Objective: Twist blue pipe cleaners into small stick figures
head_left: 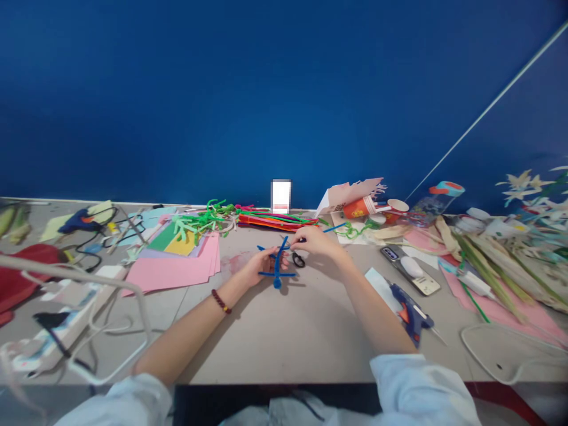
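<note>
My left hand [257, 266] is closed on a blue pipe-cleaner figure [278, 269], a stem with a crossbar and a small coiled knob at its lower end. Close beside it, my right hand [313, 241] has its fingers at the black handles of a small pair of scissors [299, 260]. The blades point left toward the blue figure; whether they touch it I cannot tell. A straight length of blue pipe cleaner [335, 227] sticks out beyond my right hand.
Behind my hands lies a bundle of colored pipe cleaners [279, 221]. Pink paper sheets [173, 269] and a power strip [71, 319] are at left. A glue gun [410, 313], a phone [428, 284] and paper cups [358, 207] stand or lie at right. A cable [470, 355] loops near the front edge.
</note>
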Demonstrator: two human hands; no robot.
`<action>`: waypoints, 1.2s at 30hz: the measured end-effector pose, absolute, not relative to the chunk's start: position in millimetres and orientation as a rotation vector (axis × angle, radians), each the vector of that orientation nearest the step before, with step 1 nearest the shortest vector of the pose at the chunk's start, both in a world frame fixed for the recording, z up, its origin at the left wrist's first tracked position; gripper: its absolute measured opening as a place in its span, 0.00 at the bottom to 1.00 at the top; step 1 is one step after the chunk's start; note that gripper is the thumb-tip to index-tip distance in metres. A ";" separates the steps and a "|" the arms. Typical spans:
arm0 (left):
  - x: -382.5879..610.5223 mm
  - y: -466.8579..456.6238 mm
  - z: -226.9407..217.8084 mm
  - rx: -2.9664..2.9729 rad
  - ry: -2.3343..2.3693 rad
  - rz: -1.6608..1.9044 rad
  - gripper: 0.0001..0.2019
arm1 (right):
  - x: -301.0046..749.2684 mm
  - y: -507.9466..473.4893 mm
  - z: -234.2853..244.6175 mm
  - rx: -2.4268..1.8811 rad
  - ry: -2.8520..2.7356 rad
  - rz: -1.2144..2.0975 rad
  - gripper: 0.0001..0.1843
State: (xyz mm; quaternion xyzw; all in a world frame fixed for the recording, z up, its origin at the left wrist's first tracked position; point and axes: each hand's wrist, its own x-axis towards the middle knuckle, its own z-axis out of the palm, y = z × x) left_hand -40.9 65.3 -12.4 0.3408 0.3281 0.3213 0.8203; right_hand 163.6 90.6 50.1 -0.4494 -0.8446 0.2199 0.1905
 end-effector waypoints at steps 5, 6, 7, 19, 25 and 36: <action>-36.6 62.4 -15.4 0.785 0.752 0.813 0.09 | 162.1 89.5 51.1 -1.251 -2.376 0.614 0.05; -36.3 61.8 -15.5 0.802 0.756 0.821 0.09 | 162.1 89.2 51.7 -1.246 -2.373 0.616 0.06; -36.3 61.1 -15.3 0.818 0.755 0.825 0.09 | 162.2 89.0 51.9 -1.238 -2.370 0.622 0.06; -38.6 52.9 -10.4 1.113 0.697 0.556 0.13 | 159.0 90.2 45.2 -1.253 -2.428 0.681 0.06; -41.8 57.0 -9.2 1.082 0.761 0.584 0.13 | 156.2 88.8 49.3 -1.206 -2.434 0.585 0.06; -36.0 52.0 -8.8 1.172 0.784 0.494 0.18 | 143.3 78.7 55.6 -1.155 -2.511 0.704 0.04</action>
